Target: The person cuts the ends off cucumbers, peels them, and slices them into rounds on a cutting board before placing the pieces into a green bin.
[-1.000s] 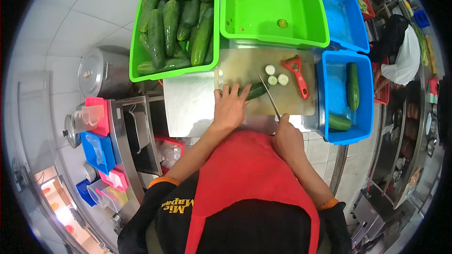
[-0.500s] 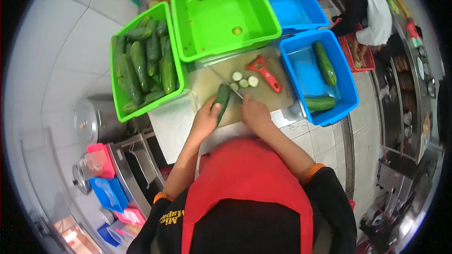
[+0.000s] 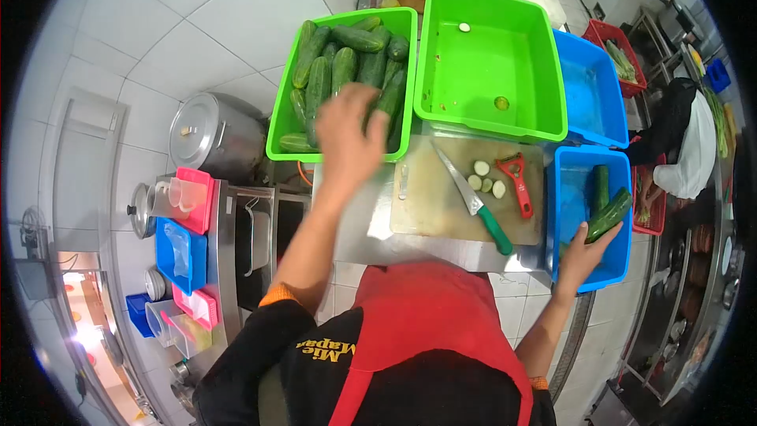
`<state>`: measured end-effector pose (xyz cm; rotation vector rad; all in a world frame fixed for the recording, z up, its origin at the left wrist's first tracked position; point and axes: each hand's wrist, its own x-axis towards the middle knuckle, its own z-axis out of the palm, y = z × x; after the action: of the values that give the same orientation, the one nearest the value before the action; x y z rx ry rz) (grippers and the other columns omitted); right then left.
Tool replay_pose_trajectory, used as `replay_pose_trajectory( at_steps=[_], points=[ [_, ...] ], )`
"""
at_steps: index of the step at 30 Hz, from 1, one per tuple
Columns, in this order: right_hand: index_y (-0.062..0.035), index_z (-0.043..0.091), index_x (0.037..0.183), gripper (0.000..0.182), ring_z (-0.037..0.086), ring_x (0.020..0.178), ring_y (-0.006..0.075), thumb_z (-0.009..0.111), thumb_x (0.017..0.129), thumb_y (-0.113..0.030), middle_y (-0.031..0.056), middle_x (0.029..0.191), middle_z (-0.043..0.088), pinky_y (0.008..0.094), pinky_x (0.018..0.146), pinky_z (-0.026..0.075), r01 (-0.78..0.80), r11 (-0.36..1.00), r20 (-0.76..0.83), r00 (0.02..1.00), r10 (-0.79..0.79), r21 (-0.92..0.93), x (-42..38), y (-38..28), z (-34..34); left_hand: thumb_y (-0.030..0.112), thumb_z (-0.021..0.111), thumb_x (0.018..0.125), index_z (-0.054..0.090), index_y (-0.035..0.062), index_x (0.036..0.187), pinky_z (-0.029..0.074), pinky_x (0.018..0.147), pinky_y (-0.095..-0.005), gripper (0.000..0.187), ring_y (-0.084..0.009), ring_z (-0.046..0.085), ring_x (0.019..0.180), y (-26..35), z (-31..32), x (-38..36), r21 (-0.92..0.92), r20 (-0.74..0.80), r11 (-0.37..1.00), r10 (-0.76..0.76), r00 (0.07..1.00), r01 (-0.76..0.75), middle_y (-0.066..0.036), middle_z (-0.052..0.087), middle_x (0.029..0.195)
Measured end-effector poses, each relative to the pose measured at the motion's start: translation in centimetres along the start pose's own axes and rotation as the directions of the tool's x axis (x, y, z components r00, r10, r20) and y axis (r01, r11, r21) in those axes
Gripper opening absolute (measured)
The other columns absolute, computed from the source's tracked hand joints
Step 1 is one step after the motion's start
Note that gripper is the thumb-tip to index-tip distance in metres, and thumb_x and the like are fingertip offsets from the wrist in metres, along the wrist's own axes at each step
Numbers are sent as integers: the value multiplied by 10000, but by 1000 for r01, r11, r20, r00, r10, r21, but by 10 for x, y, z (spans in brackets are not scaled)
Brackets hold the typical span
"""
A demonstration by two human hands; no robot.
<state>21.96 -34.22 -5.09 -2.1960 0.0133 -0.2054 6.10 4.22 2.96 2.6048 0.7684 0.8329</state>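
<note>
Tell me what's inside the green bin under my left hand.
Whole cucumbers are piled in the green bin. The left hand covers some, and the pile hides the bottom, so what lies underneath can't be seen.

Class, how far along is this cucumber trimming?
Four pale, round cucumber slices suggest some trimming is done. The right hand holds a long green cucumber at the rectangular blue plastic tub. Seemingly left: many cucumbers in the green plastic tub under the left hand.
</note>
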Motion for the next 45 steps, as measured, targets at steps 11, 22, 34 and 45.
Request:
replay_pose_trajectory(
  at_steps=[11, 22, 34, 45],
  points=[
    [-85, 600, 1267, 507, 552, 1037, 364, 640, 762, -59, 170, 1137, 567, 486, 836, 451, 741, 665, 634, 561, -533, -97, -101, -22, 80, 321, 733, 887, 427, -36, 1422, 461, 989, -469, 713, -430, 586, 1169, -56, -14, -8, -296, 250, 815, -436, 864, 497, -275, 563, 1341],
    [-62, 509, 1342, 622, 550, 1058, 429, 692, 747, -52, 222, 1164, 523, 502, 883, 475, 554, 822, 812, 537, -228, -136, -84, -19, 85, 321, 755, 835, 570, 69, 1301, 437, 932, -492, 561, -381, 537, 1140, 1, 78, -126, -40, 587, 999, 29, 809, -6, -185, 578, 1219],
    [-7, 439, 1022, 274, 680, 699, 467, 497, 1026, -275, 244, 769, 651, 559, 653, 548, 552, 778, 843, 535, -55, -300, -106, -44, 38, 257, 711, 860, 557, 37, 1326, 413, 890, -462, 538, -343, 532, 1072, 25, 97, -131, 66, 479, 989, 85, 873, -133, -150, 571, 1160],
    [20, 431, 1065, 271, 678, 794, 493, 452, 1032, -248, 310, 836, 674, 558, 704, 539, 438, 843, 850, 526, 43, -313, -118, -23, 92, 257, 731, 839, 565, 55, 1312, 393, 865, -474, 541, -297, 510, 1103, 32, 103, -138, 175, 505, 981, -12, 863, -89, -110, 557, 1221]
  ],
)
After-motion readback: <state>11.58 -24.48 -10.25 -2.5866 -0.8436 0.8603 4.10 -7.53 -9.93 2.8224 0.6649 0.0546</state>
